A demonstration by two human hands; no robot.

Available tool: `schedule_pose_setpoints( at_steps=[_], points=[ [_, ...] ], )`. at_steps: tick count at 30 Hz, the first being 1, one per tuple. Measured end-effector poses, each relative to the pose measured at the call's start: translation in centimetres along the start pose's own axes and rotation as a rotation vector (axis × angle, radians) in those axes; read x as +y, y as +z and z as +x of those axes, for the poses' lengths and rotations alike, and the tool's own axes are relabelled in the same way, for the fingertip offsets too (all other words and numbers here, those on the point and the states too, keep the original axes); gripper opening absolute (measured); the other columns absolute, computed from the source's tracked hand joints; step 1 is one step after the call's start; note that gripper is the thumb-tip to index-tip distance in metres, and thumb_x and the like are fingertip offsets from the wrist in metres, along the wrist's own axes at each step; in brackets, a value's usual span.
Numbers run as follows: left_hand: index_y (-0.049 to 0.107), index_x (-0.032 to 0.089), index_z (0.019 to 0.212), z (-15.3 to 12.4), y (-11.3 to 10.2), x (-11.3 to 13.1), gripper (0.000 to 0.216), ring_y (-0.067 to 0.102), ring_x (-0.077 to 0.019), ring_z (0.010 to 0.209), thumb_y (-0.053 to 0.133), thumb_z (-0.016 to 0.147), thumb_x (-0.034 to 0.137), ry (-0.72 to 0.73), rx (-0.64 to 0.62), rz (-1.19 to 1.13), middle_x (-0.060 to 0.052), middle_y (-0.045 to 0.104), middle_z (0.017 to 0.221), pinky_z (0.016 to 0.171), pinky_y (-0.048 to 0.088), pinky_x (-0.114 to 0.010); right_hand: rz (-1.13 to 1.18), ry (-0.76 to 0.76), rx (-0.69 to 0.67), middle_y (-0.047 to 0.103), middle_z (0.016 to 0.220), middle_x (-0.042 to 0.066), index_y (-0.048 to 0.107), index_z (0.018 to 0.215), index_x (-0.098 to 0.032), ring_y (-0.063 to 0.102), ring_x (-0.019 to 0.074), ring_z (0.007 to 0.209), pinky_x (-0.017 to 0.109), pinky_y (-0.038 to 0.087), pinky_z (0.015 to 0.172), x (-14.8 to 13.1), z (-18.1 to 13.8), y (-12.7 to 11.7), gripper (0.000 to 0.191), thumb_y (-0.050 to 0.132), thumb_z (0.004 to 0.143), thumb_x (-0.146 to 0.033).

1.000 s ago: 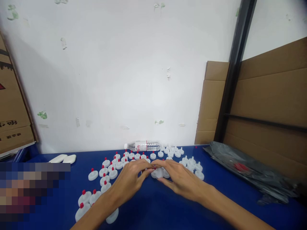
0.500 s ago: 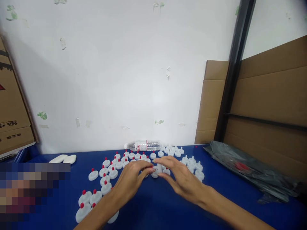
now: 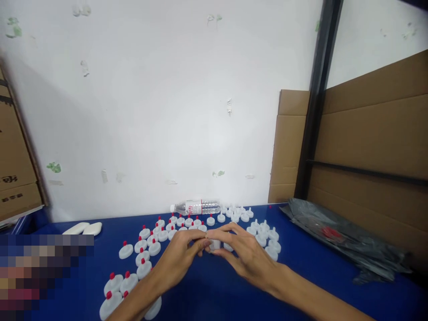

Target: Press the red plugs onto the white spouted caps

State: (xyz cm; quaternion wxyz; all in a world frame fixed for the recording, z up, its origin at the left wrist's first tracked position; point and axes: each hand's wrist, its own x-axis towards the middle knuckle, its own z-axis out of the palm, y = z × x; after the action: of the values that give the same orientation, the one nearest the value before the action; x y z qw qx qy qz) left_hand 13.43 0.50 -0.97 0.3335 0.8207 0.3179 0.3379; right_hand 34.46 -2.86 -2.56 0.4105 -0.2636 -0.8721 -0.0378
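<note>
Over the middle of the blue table, my two hands meet fingertip to fingertip. My right hand [image 3: 245, 252] grips a white plastic spout cap [image 3: 215, 244] between thumb and fingers. My left hand [image 3: 185, 249] is closed in a pinch at the left end of that cap; whatever its fingertips hold is hidden. To the left stand several white spout caps with red tips [image 3: 126, 250]. Right of my hands are several white spout caps without red tips [image 3: 274, 245], spouts upward. My left forearm covers part of the near left group.
A clear plastic bottle [image 3: 210, 207] lies along the white wall. Grey plastic bags [image 3: 341, 236] rest at the right, by cardboard and a dark metal post [image 3: 312, 120]. Two white oval pieces [image 3: 92, 228] lie at the left, near a blurred-out patch and a cardboard box [image 3: 20, 165].
My view has shifted slightly to the right and up. The hands have drawn closer together around the spout cap, and the left fingertips now cover its end.
</note>
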Motion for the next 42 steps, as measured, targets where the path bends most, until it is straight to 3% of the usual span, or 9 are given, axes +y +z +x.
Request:
schedule_pose_setpoints(
  at_steps=[3,7,13,19,26,31,35,39,42],
  points=[
    [0.072,0.020,0.097,0.5,-1.2,0.1,0.031,0.062,-0.0168,0.069,0.055,0.095,0.046,-0.040,0.146,0.066,-0.002,0.073,0.084,0.063,0.046,-0.026,-0.145,0.100,-0.010,0.067,0.124,0.007,0.045,0.143,-0.027,0.061,0.0227,0.113,0.041,0.051,0.097,1.2,0.6,-1.3,0.044,0.055,0.101,-0.034],
    [0.072,0.023,0.103,0.5,-3.7,-0.7,0.029,0.061,-0.0243,0.094,0.049,0.098,0.040,0.032,0.296,0.543,-0.005,0.072,0.102,0.071,0.048,-0.032,-0.552,0.445,-0.137,0.066,0.130,0.007,0.063,0.122,-0.025,0.057,0.0228,0.123,0.042,0.041,0.106,4.1,0.9,-4.0,0.032,0.037,0.107,-0.035],
    [0.072,0.022,0.098,0.5,-5.3,-3.8,0.027,0.057,-0.0292,0.107,0.046,0.097,0.025,-0.008,0.073,0.857,-0.008,0.071,0.100,0.075,0.050,-0.036,-0.671,0.677,-0.378,0.074,0.086,0.014,0.074,0.102,-0.019,0.068,0.0352,0.095,0.054,0.045,0.089,7.5,-0.5,-5.4,0.050,0.033,0.105,-0.047],
    [0.067,0.021,0.118,0.6,-4.9,-4.0,0.030,0.059,-0.0287,0.111,0.047,0.096,0.026,-0.063,0.014,0.817,-0.009,0.070,0.109,0.083,0.050,-0.038,-0.648,0.763,-0.593,0.075,0.091,0.015,0.075,0.103,-0.020,0.069,0.0364,0.095,0.059,0.044,0.090,7.5,-1.9,-4.7,0.048,0.035,0.104,-0.045],
    [0.072,0.021,0.079,0.3,-6.4,-2.9,0.031,0.065,-0.0242,0.082,0.043,0.091,0.018,-0.200,-0.044,0.937,-0.009,0.069,0.085,0.070,0.046,-0.032,-0.683,0.716,-0.463,0.074,0.093,0.017,0.072,0.105,-0.014,0.069,0.0347,0.095,0.057,0.041,0.098,6.7,-0.9,-4.8,0.047,0.034,0.105,-0.041],
    [0.072,0.022,0.081,0.3,-6.5,-3.5,0.025,0.064,-0.0256,0.089,0.049,0.088,0.017,-0.221,-0.101,0.995,-0.009,0.069,0.086,0.066,0.044,-0.030,-0.639,0.642,-0.271,0.073,0.103,0.016,0.064,0.121,-0.015,0.068,0.0326,0.098,0.042,0.052,0.081,5.5,0.3,-4.7,0.046,0.041,0.103,-0.050],
    [0.071,0.021,0.076,0.3,-5.8,-4.1,0.023,0.062,-0.0273,0.096,0.051,0.088,0.016,-0.200,-0.121,1.028,-0.010,0.069,0.085,0.064,0.044,-0.029,-0.522,0.522,-0.238,0.068,0.116,0.010,0.060,0.123,-0.021,0.069,0.0234,0.095,0.034,0.055,0.079,4.6,0.5,-4.0,0.030,0.043,0.105,-0.038],
    [0.067,0.019,0.075,0.3,-5.2,-4.5,0.026,0.061,-0.0309,0.096,0.047,0.088,0.010,-0.180,-0.106,1.055,-0.012,0.069,0.085,0.065,0.045,-0.032,-0.304,0.273,-0.213,0.061,0.124,0.009,0.057,0.122,-0.025,0.067,0.0216,0.103,0.037,0.056,0.088,3.8,0.3,-3.0,0.024,0.041,0.104,-0.024],
    [0.067,0.019,0.081,0.2,-5.1,-4.2,0.027,0.062,-0.0313,0.093,0.044,0.089,0.009,-0.175,-0.069,1.054,-0.013,0.069,0.087,0.066,0.045,-0.034,-0.204,0.218,-0.180,0.059,0.128,0.010,0.048,0.132,-0.026,0.064,0.0228,0.112,0.040,0.056,0.092,3.2,-0.1,-2.2,0.031,0.046,0.101,-0.021]
  ],
)
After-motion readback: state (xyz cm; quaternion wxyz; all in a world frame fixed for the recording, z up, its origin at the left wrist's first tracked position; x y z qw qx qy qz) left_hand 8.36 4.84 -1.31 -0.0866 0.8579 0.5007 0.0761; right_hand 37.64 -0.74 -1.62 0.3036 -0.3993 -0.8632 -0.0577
